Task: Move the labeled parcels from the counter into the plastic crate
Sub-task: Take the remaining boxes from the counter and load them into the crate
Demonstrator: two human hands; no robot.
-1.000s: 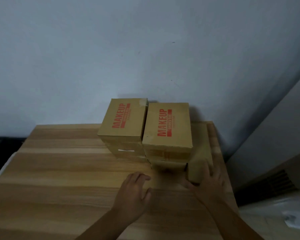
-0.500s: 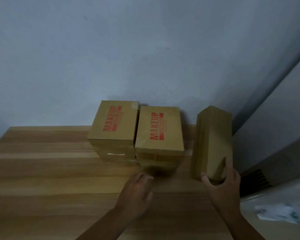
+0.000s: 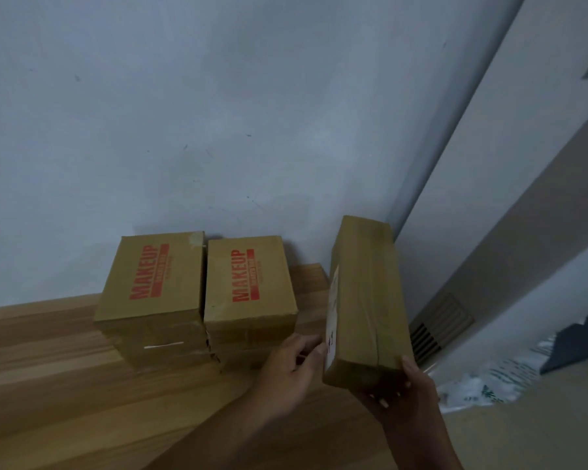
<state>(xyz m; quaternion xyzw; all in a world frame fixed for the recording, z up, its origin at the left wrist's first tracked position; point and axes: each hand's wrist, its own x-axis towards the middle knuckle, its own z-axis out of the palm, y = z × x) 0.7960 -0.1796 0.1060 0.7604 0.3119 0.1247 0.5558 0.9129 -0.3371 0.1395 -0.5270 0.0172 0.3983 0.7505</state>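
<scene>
The wooden tabletop [image 3: 65, 385] carried two stacks of cardboard boxes [image 3: 151, 276] [image 3: 248, 278] side by side, topped with red MAKEUP print. One long taped parcel [image 3: 367, 300], white label on its side, stood lifted, the right hand [image 3: 411, 398] clamped under it, the left hand [image 3: 289, 368] touching its label, fingers loose.

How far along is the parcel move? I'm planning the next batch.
Nothing looks done: no crate is in view. In hand: a taped parcel with a white label, lifted, right hand under it, left hand at its side. Left: two MAKEUP box stacks on the counter.
</scene>
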